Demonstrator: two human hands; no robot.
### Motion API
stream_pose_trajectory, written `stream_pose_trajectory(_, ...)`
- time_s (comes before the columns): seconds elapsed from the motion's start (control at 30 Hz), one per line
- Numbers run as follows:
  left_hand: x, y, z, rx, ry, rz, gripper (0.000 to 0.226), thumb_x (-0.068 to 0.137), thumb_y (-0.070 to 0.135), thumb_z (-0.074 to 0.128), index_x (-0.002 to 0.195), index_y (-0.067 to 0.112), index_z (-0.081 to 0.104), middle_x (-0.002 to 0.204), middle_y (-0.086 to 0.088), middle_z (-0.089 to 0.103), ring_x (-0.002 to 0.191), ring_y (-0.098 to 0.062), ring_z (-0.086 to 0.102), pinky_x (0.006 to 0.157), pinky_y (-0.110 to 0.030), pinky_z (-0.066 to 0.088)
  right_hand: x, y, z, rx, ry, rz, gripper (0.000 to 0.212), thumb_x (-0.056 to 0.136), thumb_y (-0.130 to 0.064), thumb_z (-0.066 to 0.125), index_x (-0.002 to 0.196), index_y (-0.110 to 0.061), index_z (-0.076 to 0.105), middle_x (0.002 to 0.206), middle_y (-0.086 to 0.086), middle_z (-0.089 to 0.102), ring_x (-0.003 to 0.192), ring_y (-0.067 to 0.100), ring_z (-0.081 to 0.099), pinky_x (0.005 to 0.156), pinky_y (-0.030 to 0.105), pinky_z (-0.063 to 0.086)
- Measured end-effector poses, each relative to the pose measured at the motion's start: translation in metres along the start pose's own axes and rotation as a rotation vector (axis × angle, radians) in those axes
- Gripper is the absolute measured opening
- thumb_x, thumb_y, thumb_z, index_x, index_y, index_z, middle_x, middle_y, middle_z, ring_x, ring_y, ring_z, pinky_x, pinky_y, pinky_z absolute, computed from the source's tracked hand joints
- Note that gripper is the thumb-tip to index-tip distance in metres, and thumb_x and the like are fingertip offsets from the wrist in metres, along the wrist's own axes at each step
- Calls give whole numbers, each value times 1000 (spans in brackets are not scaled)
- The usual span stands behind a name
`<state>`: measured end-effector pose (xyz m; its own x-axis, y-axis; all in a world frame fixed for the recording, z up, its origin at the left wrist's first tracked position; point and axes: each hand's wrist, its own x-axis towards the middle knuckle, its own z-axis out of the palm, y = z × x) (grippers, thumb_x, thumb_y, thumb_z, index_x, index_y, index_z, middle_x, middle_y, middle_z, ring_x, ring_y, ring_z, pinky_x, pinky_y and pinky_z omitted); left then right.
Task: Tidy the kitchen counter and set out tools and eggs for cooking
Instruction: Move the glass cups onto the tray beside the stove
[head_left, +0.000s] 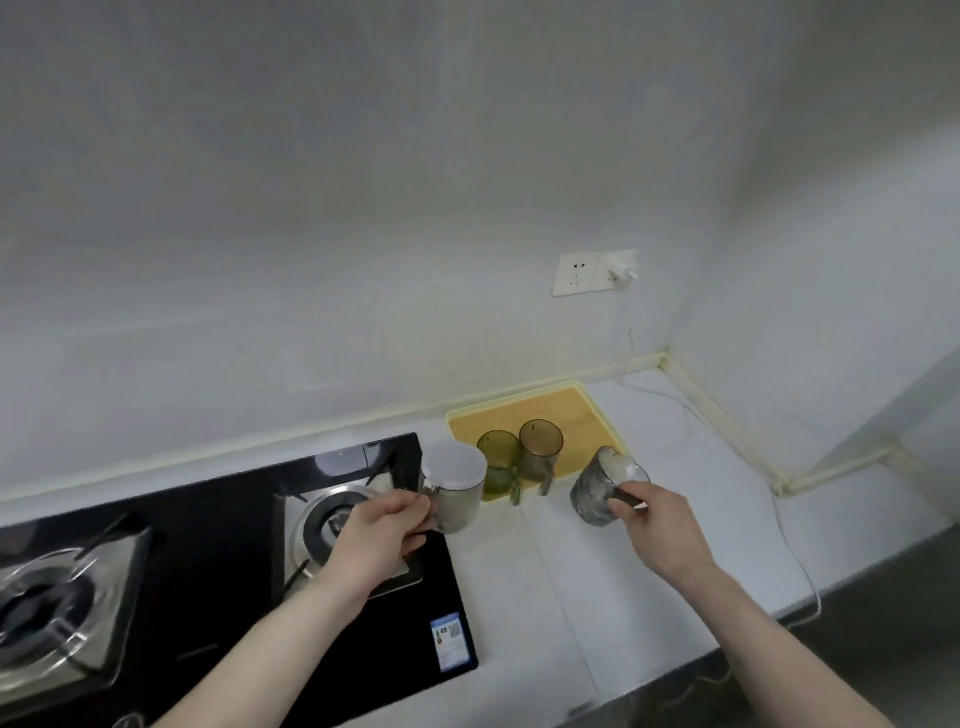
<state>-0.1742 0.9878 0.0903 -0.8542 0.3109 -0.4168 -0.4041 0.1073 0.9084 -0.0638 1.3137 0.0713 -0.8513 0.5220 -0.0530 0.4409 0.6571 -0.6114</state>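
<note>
My left hand (382, 530) grips the handle of a clear mug (457, 493) with a whitish top, held just right of the stove's edge. My right hand (657, 525) pinches a grey patterned glass (597, 488), which tilts toward me above the white counter (623, 597). A yellow tray (576, 410) lies against the back wall. On its front part stand a green handled cup (498, 460) and a brownish handled cup (540, 449), both upright. No eggs are in sight.
A black glass gas stove (234, 545) with two burners fills the left of the counter. A wall socket (576, 275) holds a white plug, and its thin cord (779, 519) trails across the counter's right side. The counter meets a side wall at the right.
</note>
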Motion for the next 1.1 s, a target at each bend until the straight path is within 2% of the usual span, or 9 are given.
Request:
stream_pose_trajectory(0.1, -3, 3, 29, -47, 91, -11, 19, 100, 17, 63, 91, 9, 78, 95, -6, 78, 101, -22, 72, 88, -35, 56, 42, 25, -2, -2, -59, 11, 8, 95, -19, 68, 97, -21, 76, 93, -2, 71, 82, 21, 63, 72, 27, 41)
stream_pose_trajectory(0.2, -5, 4, 59, -101, 177, 6, 18, 100, 16, 62, 96, 5, 76, 96, -5, 78, 103, -21, 72, 92, -36, 57, 88, 45, -2, -5, -120, -9, 17, 97, -21, 66, 111, -19, 75, 105, 4, 74, 92, 24, 66, 78, 28, 45)
stream_pose_trajectory(0.4, -11, -2, 94, -127, 288, 39, 20, 100, 19, 62, 98, 4, 76, 105, -12, 76, 105, -20, 72, 78, -26, 56, 151, 63, 11, -33, -207, -60, 29, 99, -20, 63, 127, -16, 71, 119, 12, 71, 108, 32, 65, 83, 28, 44)
stream_pose_trajectory(0.57, -19, -5, 113, -125, 380, 69, 20, 100, 19, 63, 97, 4, 76, 101, -7, 76, 101, -16, 71, 79, -26, 56, 182, 65, 31, -77, -245, -148, 32, 99, -18, 62, 130, -20, 69, 121, 14, 71, 110, 35, 65, 91, 34, 50)
stream_pose_trajectory(0.63, -21, -3, 114, -115, 391, 72, 20, 100, 19, 62, 95, 5, 76, 95, -3, 76, 98, -14, 71, 80, -27, 55, 191, 66, 40, -114, -242, -161, 31, 99, -16, 62, 128, -20, 70, 119, 14, 71, 109, 36, 64, 89, 32, 49)
stream_pose_trajectory(0.8, -24, -5, 111, -92, 436, 83, 22, 100, 21, 62, 90, 7, 76, 91, 1, 75, 90, -9, 69, 87, -32, 57, 206, 72, 54, -253, -262, -183, 19, 98, -16, 60, 109, -15, 76, 101, 16, 73, 95, 37, 66, 70, 30, 45)
stream_pose_trajectory(0.97, -15, -5, 119, -108, 460, 76, 21, 100, 21, 63, 90, 8, 77, 92, 0, 76, 93, -9, 69, 84, -28, 55, 215, 82, 63, -301, -275, -219, 22, 98, -17, 60, 111, -19, 77, 102, 10, 76, 94, 31, 68, 71, 28, 47)
stream_pose_trajectory(1.03, -9, -3, 125, -99, 462, 75, 20, 99, 21, 63, 91, 9, 78, 93, 0, 77, 95, -10, 71, 84, -27, 55, 214, 84, 64, -290, -295, -234, 20, 96, -11, 59, 101, -14, 78, 96, 11, 76, 91, 32, 68, 70, 30, 48)
stream_pose_trajectory(1.1, -5, -1, 131, -94, 453, 84, 20, 99, 20, 63, 90, 10, 78, 95, -1, 77, 97, -11, 71, 85, -27, 56, 212, 85, 66, -293, -314, -259, 22, 95, -6, 56, 92, -12, 77, 91, 11, 75, 88, 34, 68, 64, 30, 42)
